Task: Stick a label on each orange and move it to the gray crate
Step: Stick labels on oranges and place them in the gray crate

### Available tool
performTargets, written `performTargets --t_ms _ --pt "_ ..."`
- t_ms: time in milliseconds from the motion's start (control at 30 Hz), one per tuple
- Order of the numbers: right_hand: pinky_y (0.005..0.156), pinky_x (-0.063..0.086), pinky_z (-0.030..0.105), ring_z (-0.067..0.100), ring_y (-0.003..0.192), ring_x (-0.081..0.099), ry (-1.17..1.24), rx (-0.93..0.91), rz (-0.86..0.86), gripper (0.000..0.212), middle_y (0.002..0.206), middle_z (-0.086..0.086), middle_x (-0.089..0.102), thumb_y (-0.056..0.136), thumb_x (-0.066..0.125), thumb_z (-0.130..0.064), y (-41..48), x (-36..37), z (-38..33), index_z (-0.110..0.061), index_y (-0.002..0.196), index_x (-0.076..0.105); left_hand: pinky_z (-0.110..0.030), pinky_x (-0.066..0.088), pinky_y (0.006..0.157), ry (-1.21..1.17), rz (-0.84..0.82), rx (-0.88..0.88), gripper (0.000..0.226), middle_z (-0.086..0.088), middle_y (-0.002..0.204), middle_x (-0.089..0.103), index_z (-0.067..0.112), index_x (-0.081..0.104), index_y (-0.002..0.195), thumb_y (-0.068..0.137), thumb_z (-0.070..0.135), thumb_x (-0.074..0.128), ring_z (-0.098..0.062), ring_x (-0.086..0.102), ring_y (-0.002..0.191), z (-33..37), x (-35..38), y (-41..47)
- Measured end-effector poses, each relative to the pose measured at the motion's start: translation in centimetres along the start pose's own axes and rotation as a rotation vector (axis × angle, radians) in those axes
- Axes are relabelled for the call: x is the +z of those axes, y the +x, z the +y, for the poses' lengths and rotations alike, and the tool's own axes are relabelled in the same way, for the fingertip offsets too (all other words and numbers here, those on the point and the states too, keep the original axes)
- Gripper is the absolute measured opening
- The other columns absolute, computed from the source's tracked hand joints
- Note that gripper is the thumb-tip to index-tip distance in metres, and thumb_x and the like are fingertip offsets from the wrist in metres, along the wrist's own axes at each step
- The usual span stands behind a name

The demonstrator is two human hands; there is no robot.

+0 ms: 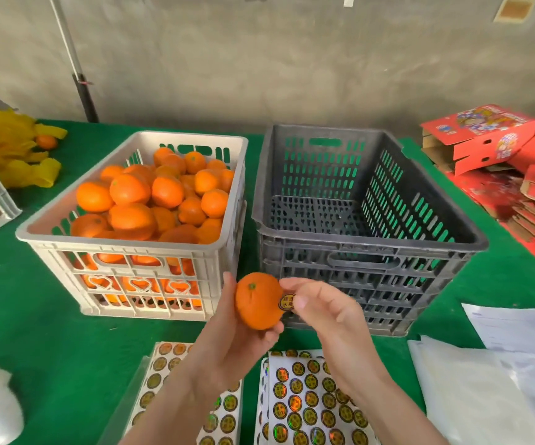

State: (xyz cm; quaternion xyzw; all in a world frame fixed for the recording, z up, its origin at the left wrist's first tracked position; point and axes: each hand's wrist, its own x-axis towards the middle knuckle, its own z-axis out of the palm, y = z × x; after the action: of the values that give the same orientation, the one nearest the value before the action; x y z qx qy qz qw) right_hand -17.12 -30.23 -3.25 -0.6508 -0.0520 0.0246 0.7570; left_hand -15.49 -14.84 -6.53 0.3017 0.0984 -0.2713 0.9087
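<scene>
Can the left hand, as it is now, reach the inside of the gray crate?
Probably yes. The left hand holds the orange just before the gray crate, whose top is open and holds nothing; only the right hand, holding a label at the orange, is near.

A green-covered table (35, 332) stands against a bare gray concrete wall (259, 59).

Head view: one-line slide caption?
Left hand holds an orange; right hand pinches a label against its side, before the gray crate.
</scene>
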Motion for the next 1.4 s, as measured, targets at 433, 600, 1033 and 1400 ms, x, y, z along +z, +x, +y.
performTargets --t_ms 433,600,1033,1400 --pt "0.067 0.049 0.015 -0.001 0.087 0.061 -0.226 -0.238 0.070 0.028 0.107 0.003 0.059 0.086 0.062 0.002 2.9 3.4 -3.9 -0.017 0.066 0.065 -0.022 0.050 0.053 0.291 -0.052 0.271 0.055 -0.008 0.080 0.065 0.013 0.064 0.105 0.074 0.058 0.056 -0.013 0.057 0.061 4.1 4.1 -0.3" --pt "0.079 0.053 0.026 0.007 0.097 0.060 -0.346 -0.362 0.124 0.026 0.100 -0.006 0.060 0.085 0.064 0.001 3.4 3.5 -3.2 -0.021 0.070 0.064 -0.024 0.052 0.057 0.320 -0.010 0.303 0.055 -0.011 0.088 0.066 0.013 0.060 0.113 0.078 0.055 0.056 -0.016 0.061 0.069 4.2 4.3 -0.3" --pt "0.084 0.052 0.021 -0.003 0.111 0.050 -0.697 -0.466 -0.218 0.059 0.120 -0.025 0.050 0.067 0.076 -0.042 7.6 3.8 -8.9 -0.045 0.120 0.049 -0.043 0.057 0.080 0.979 0.095 0.565 0.052 0.003 0.096 0.071 0.054 0.062 0.096 0.077 0.086 0.025 -0.016 0.069 0.090 9.9 6.6 -0.9" --pt "0.087 0.047 0.039 0.029 0.121 0.049 -1.787 0.523 -0.825 0.063 0.139 0.009 0.044 0.084 0.072 -0.023 26.4 -4.2 -1.1 -0.006 0.137 0.040 -0.020 0.038 0.072 1.976 0.537 0.382 0.034 -0.011 0.108 0.060 0.005 0.056 0.117 0.089 0.021 0.064 -0.023 0.057 0.097 21.6 -1.3 9.0"
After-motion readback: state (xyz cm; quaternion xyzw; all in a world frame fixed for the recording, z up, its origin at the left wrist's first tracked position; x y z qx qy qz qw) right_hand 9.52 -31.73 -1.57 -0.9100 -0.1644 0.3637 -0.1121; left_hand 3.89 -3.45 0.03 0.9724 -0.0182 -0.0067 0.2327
